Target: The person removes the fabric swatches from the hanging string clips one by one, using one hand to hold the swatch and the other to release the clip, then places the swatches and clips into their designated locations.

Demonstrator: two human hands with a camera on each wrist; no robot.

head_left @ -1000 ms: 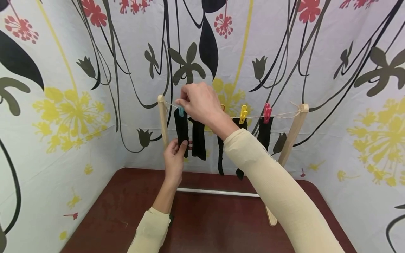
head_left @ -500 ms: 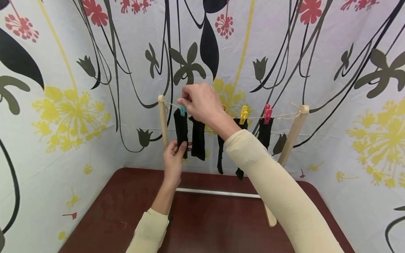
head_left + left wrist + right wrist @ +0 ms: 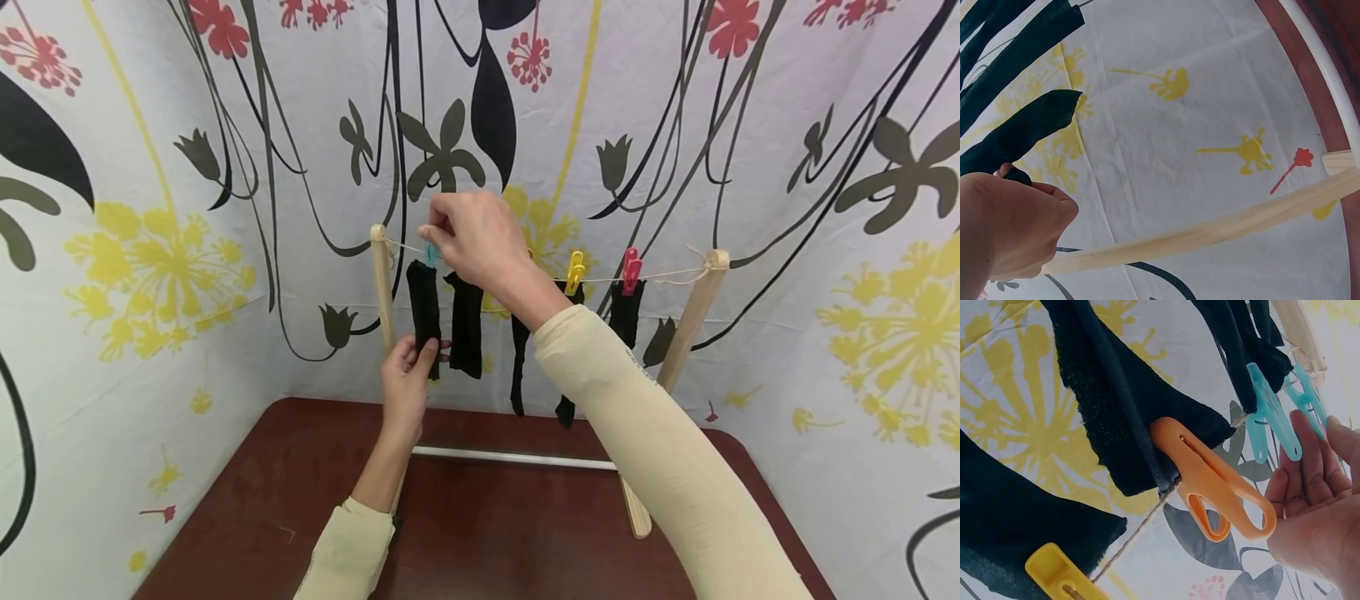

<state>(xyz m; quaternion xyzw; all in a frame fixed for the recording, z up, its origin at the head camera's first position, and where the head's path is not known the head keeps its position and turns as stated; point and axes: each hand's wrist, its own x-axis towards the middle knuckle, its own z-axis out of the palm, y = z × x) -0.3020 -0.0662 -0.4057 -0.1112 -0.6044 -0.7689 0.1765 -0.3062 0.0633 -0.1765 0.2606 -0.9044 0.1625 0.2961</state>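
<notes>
Beside the left post, my right hand point(image 3: 480, 237) pinches a light-blue clothespin point(image 3: 1307, 400) on the string line between thumb and fingers. A narrow black piece of cloth point(image 3: 424, 300) hangs just below that clothespin, with its top edge at the pin's lower end; I cannot tell if the pin still grips it. Lower down, my left hand point(image 3: 405, 383) holds this cloth between thumb and fingers. In the left wrist view its free end, dark cloth point(image 3: 1029, 128), sticks out past the hand. A second light-blue clothespin point(image 3: 1272, 415) clips the neighbouring black cloth point(image 3: 467, 325).
Further along the string are an orange clothespin point(image 3: 1210, 481), a yellow one point(image 3: 575, 273) and a red one point(image 3: 632, 271), with black cloths. Wooden posts point(image 3: 686, 325) hold the string over a dark red table point(image 3: 517, 533). A white bar point(image 3: 517, 457) joins them low down.
The cloth's top now sits slightly lower and left of the light-blue clothespin, which overlapped it earlier. My left hand has shifted slightly left and down with the cloth; both hands keep their hold.
</notes>
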